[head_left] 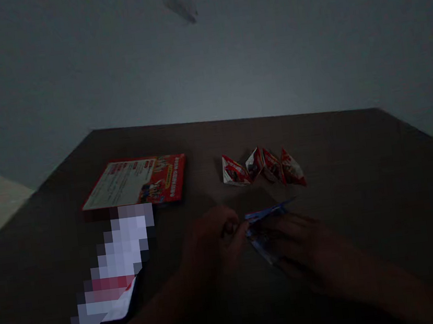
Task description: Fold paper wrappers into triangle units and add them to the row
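Observation:
In the dim light, a small blue folded paper piece [261, 212] is between my two hands, low over the table. My left hand [216, 241] is closed, and its thumb and finger pinch the left corner of the piece. From the right, my right hand [308, 248] grips the same piece, its fingers partly inside the fold. Shadow hides some of those fingertips. Just beyond my hands, several red and white folded card pieces [235, 171] stand in a row, bent into triangular shapes.
A red printed box or booklet [134, 182] with a pale text panel lies at the left on the dark table [198, 140]. Nearer me is a lit phone [121, 302], its screen pixelated. The table's far edge meets a grey wall [267, 61].

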{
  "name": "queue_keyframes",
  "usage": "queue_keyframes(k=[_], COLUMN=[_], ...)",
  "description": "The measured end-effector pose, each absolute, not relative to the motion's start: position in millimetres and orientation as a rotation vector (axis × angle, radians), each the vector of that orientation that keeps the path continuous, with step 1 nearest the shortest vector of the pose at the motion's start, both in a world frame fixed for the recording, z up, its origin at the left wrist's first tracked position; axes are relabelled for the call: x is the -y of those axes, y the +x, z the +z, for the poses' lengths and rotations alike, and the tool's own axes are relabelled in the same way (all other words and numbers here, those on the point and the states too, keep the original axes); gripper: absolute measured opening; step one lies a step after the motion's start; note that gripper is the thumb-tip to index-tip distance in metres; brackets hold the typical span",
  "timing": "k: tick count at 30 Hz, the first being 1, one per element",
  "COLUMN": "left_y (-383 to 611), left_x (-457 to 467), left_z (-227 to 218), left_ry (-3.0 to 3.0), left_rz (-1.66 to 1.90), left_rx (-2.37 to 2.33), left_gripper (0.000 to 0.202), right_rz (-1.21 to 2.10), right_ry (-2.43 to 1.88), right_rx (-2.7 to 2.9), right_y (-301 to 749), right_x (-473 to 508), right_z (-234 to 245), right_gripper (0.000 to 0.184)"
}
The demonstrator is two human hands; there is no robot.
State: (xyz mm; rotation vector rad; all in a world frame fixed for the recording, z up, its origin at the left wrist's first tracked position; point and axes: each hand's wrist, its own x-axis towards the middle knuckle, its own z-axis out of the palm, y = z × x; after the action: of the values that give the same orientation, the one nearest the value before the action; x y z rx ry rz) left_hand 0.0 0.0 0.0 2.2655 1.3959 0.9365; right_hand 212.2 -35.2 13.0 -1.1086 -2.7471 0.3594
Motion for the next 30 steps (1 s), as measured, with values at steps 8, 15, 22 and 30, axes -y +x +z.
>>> queue_keyframes(k=[8,15,22,30], left_y=[0,7,7,7], left_x=[6,9,10,10], left_z=[5,14,14,16], left_ry=[2.469,2.567,2.567,2.511], left_rz=[0.385,0.086,0.042,0.055], left_rx=[-1.049,-1.162,-1.231,-1.255], left_gripper=[0.017,0.029,0.031,0.024], right_rz=[0.413,0.376,0.404,0.368], right_ry=[-1.171,-1.147,-1.118,-1.173], right_rx=[2.68,2.669,2.661,2.618], right_y=[211,213,213,212], right_x=[29,28,28,28], right_z=[18,17,19,22], right_gripper=[0.029,0.025,0.013,0.019])
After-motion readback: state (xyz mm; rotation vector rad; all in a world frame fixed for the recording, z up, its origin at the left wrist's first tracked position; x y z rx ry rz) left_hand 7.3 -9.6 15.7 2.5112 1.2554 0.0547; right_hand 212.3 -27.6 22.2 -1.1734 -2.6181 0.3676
